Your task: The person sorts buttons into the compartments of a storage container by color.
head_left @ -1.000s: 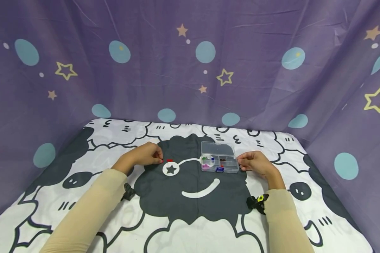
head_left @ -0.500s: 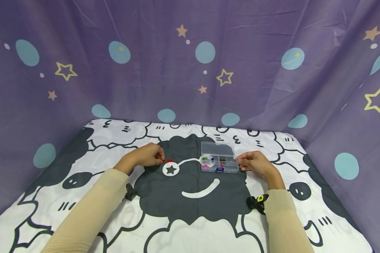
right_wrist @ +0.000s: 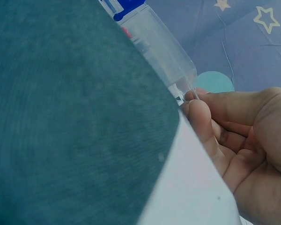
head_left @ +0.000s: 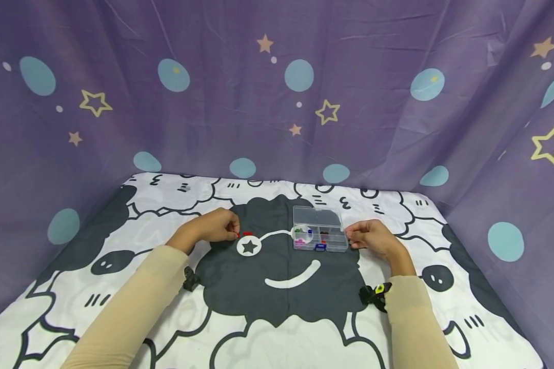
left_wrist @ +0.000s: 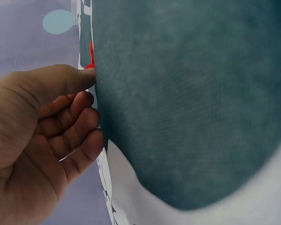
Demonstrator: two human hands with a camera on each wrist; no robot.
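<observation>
In the head view my left hand (head_left: 215, 224) is low over the dark patch of the cloth, thumb and forefinger pinching a small red piece (head_left: 237, 235). Just right of the fingertips lies a second small red piece (head_left: 247, 233). Red also shows beyond the thumb (left_wrist: 77, 79) in the left wrist view; the thumb hides part of it. My right hand (head_left: 371, 237) holds the right end of a clear plastic compartment box (head_left: 334, 247), its lid up. In the right wrist view, thumb and fingers (right_wrist: 199, 115) grip the box's corner.
Inside the box are pink pieces (head_left: 300, 242), green pieces (head_left: 298, 231) and dark red pieces (head_left: 324, 233), with a blue latch (head_left: 320, 247) at its front. A cartoon-print cloth (head_left: 277, 343) covers the table. A purple curtain (head_left: 240, 123) hangs behind and at both sides.
My left hand has shifted slightly right, closer to the red piece lying on the cloth. The right hand and the box stay in place.
</observation>
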